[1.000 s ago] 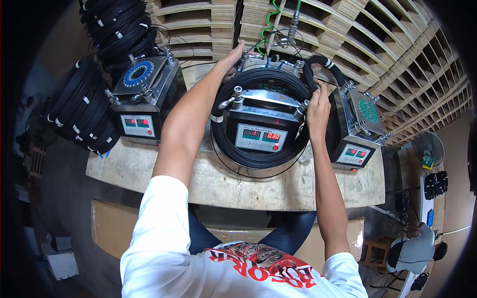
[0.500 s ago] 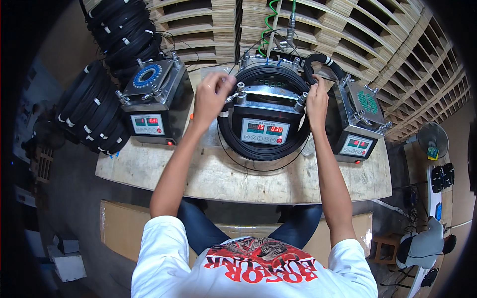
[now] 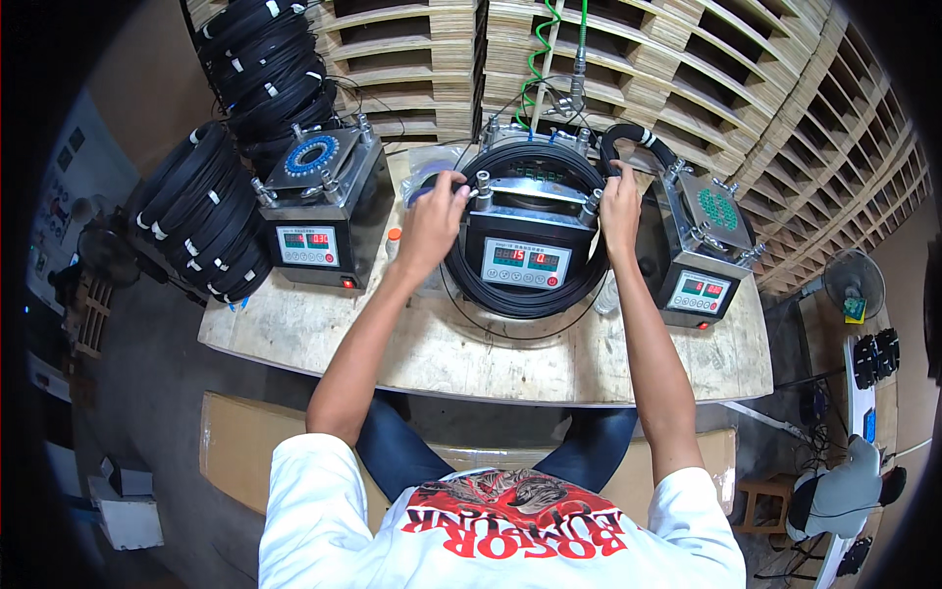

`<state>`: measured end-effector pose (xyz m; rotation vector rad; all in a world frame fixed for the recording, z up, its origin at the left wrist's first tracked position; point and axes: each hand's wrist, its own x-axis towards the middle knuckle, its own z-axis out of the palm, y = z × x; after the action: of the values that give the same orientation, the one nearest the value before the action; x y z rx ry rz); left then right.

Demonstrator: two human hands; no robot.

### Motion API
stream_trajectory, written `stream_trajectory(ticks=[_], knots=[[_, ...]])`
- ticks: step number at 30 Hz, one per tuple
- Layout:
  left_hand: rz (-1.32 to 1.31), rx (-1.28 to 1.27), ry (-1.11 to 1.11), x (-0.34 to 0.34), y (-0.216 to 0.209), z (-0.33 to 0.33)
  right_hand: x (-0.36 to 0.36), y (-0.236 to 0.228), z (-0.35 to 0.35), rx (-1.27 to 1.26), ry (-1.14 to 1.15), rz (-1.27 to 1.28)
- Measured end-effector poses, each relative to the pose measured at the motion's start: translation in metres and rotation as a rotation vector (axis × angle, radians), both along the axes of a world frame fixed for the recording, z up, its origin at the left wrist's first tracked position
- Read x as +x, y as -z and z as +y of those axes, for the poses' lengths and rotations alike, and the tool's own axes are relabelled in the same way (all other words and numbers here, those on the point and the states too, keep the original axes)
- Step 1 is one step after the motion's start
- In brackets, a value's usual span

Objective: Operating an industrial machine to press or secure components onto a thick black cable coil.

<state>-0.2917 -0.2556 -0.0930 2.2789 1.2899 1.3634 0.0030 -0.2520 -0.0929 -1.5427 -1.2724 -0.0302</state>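
A coil of black cable (image 3: 525, 300) hangs around the middle box-shaped machine (image 3: 500, 226), which has a metal top, corner posts and a lit red display. At the coil's upper left, beside a corner post (image 3: 483, 183), the fingers of my left hand (image 3: 439, 218) are curled together; what they pinch is hidden. My right hand (image 3: 620, 214) is closed on the coil's upper right side, close to the right corner post (image 3: 592, 202). A thin loose strand of cable arches above the machine and another loops below the coil.
Similar machines stand left (image 3: 312, 211) and right (image 3: 702, 245), the left one topped by a blue ring. Cable coils (image 3: 201, 211) are stacked far left. An orange-capped bottle (image 3: 393, 241) stands on the wooden table (image 3: 471, 371). Pallets (image 3: 677, 74) rise behind; a seated person (image 3: 846, 491) is at far right.
My left hand has come down and its fingers have closed beside the left corner post. My right hand stays at the coil. The whole view has shifted slightly.
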Motion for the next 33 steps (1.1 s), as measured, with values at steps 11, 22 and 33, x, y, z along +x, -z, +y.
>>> stream_trajectory(ticks=[11, 22, 33], knots=[[-0.178, -0.130, -0.014, 0.051, 0.006, -0.026, 0.003, 0.006, 0.003, 0.045, 0.013, 0.007], [-0.021, 0.073, -0.012, 0.005, 0.037, -0.003, -0.004, 0.027, -0.048, 0.020, 0.035, 0.213], [-0.187, 0.018, 0.078, 0.027, 0.058, 0.002, 0.018, 0.045, -0.052, 0.157, -0.234, 0.404]])
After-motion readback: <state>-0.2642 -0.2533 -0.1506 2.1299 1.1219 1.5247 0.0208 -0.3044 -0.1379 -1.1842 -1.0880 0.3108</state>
